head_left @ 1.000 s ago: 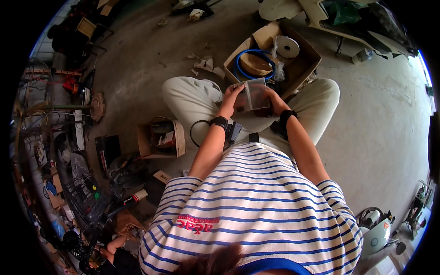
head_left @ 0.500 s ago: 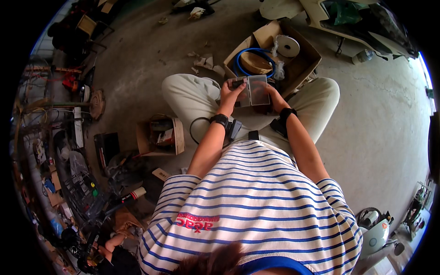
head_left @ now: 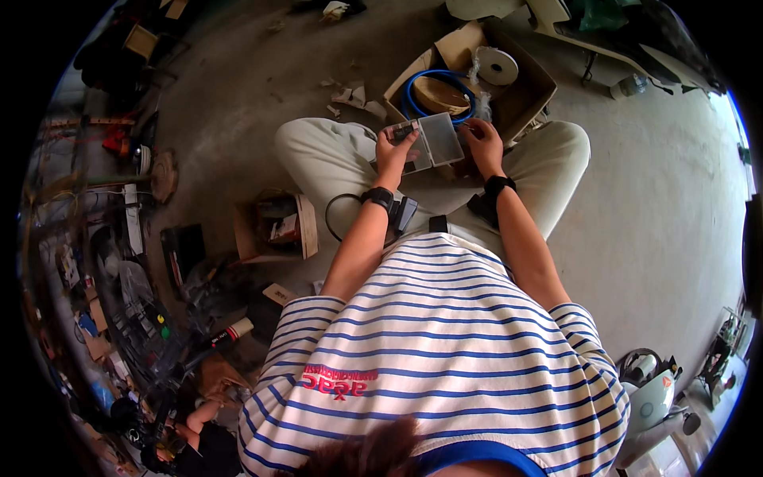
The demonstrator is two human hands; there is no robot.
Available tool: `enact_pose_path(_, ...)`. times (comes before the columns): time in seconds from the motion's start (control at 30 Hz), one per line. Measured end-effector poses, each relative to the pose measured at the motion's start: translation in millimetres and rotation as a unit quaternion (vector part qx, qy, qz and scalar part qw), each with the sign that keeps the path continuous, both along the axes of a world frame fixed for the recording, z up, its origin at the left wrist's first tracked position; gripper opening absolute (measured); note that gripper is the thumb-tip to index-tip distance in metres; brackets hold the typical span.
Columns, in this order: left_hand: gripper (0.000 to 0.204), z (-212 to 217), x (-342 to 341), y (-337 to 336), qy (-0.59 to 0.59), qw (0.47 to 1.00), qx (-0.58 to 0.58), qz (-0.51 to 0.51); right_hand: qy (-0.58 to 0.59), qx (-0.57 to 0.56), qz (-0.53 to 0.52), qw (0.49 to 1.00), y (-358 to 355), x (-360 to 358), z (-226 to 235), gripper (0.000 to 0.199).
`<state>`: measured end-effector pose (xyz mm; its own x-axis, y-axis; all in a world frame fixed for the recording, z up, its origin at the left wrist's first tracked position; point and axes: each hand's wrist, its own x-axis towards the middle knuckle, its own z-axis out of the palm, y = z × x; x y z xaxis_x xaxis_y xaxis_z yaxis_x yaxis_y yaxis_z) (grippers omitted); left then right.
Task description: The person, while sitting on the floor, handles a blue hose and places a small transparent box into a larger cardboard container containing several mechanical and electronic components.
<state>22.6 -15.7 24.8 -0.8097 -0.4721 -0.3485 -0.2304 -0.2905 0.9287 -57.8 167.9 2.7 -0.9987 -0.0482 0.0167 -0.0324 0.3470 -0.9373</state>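
I sit on a concrete floor with my knees apart. My left hand [head_left: 395, 149] grips the left side of a small clear plastic case [head_left: 433, 143] with its lid swung up. My right hand [head_left: 482, 145] holds the case's right edge, fingers curled behind it. Both wrists wear black bands. The case sits above my lap, just in front of an open cardboard box [head_left: 528, 97].
The cardboard box holds a blue hose coil [head_left: 435, 86] and a white tape roll [head_left: 497, 65]. A smaller box of parts [head_left: 274, 226] lies by my left thigh. Tools and cluttered racks [head_left: 119, 302] fill the left side. A helmet-like object [head_left: 648, 389] rests at right.
The case's clear lid has been swung open and the case has shifted slightly in both hands; my left fingers now reach over its left end.
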Motion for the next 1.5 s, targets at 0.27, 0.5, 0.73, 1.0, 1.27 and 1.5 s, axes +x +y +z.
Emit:
enact_pose_path(0.27,0.046,-6.8,-1.5,3.3,-0.013,0.942,-0.333,-0.044,0.115,0.144,0.226,0.957,-17.2,24.2,59.8,0.023)
enact_pose_path(0.5,0.045,-2.6,-0.5,8.8,0.033,0.940,-0.316,-0.126,0.136,0.158,0.266,0.941,-16.0,23.7,36.9,0.029)
enact_pose_path(0.73,0.032,-10.3,-0.6,7.1,0.046,0.948,-0.291,-0.120,0.089,0.128,0.259,0.953,-14.9,22.2,37.8,0.028)
enact_pose_path(1.0,0.029,-21.3,-2.7,4.9,0.049,0.967,-0.205,-0.145,0.142,0.129,0.224,0.955,-17.0,22.3,30.5,0.024)
enact_pose_path(1.27,0.029,-39.7,-6.2,4.3,0.056,0.980,-0.138,-0.131,0.180,0.173,0.229,0.941,-14.9,18.6,30.3,0.017)
enact_pose_path(1.5,0.021,-61.7,-6.8,-3.9,0.069,0.990,-0.086,-0.093,0.129,0.075,0.213,0.966,-22.5,25.6,44.8,0.020)
